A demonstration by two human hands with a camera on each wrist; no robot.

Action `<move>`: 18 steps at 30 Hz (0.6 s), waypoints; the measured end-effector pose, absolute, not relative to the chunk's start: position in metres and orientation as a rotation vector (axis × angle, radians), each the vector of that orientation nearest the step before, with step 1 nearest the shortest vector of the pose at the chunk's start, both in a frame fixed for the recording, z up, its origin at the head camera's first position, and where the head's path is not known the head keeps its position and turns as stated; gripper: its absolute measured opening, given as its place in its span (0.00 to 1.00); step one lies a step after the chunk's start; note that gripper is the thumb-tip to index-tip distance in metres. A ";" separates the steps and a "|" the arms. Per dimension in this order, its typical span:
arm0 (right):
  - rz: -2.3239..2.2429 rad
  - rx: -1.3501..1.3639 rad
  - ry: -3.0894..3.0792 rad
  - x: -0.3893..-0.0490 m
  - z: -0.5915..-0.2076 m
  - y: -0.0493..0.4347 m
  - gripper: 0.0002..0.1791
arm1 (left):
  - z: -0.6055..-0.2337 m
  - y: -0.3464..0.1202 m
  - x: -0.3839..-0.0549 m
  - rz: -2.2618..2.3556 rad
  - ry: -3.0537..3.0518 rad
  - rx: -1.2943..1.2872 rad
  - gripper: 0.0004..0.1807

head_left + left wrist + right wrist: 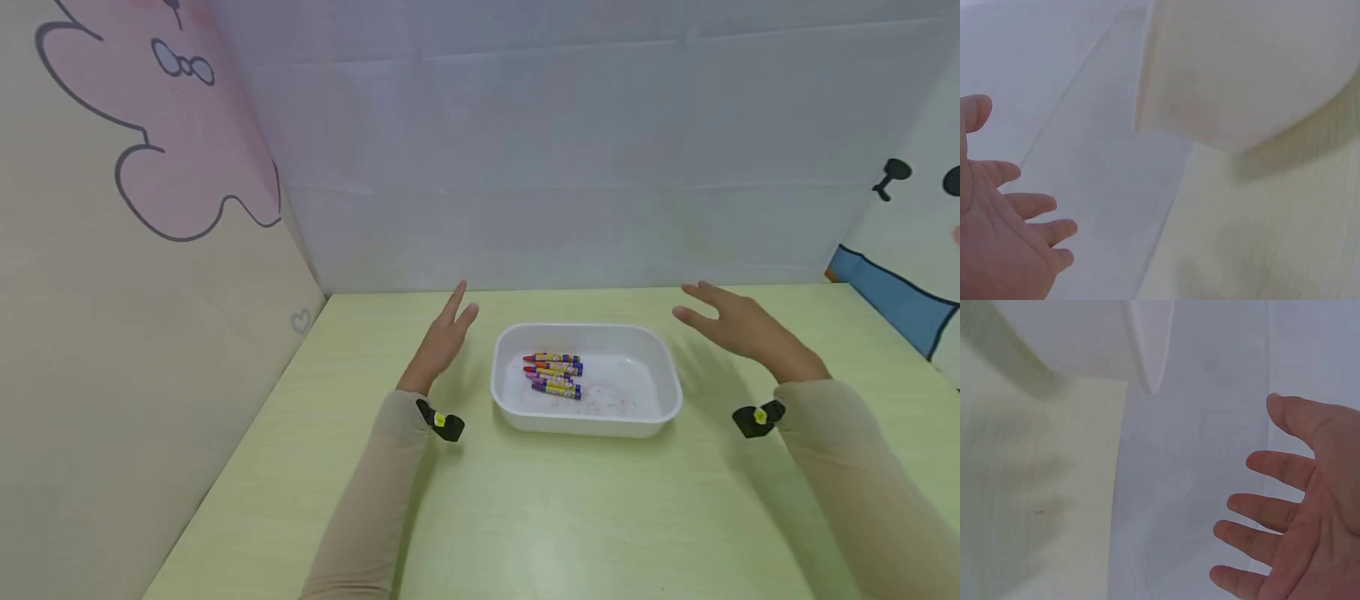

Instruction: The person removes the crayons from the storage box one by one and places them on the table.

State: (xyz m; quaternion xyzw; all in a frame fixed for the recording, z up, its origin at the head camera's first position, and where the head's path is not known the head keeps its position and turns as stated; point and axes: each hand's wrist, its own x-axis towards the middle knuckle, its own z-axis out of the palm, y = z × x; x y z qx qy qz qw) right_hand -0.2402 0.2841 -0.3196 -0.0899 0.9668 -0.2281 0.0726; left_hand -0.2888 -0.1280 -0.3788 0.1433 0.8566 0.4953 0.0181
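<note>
A white plastic tray point(622, 400) stands on the table in the head view, and its side wall shows in both wrist views. Several crayons point(555, 377) in yellow wrappers, with red, orange, pink and purple tips, lie side by side in its left half. To the left of the tray my left hand point(441, 342) is held in the air, fingers spread and holding nothing. My right hand point(742, 329) hovers beyond the tray's right side, palm inward, its fingers extended and apart. Neither hand touches the tray.
The pale yellow-green table point(525, 517) reaches back to a whitish cloth wall point(525, 167). On the left is a side panel with a pink cartoon figure point(187, 150); a panel with a blue cartoon shape point(892, 292) borders the right.
</note>
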 end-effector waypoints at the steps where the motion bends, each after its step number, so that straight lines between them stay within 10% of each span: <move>1: -0.691 -0.274 2.894 -0.241 -0.316 0.282 0.44 | -0.380 -0.128 -0.290 1.629 2.573 0.439 0.35; 18: -0.865 -0.526 2.599 -0.268 -0.300 0.229 0.27 | -0.418 -0.091 -0.301 2.212 1.783 0.436 0.27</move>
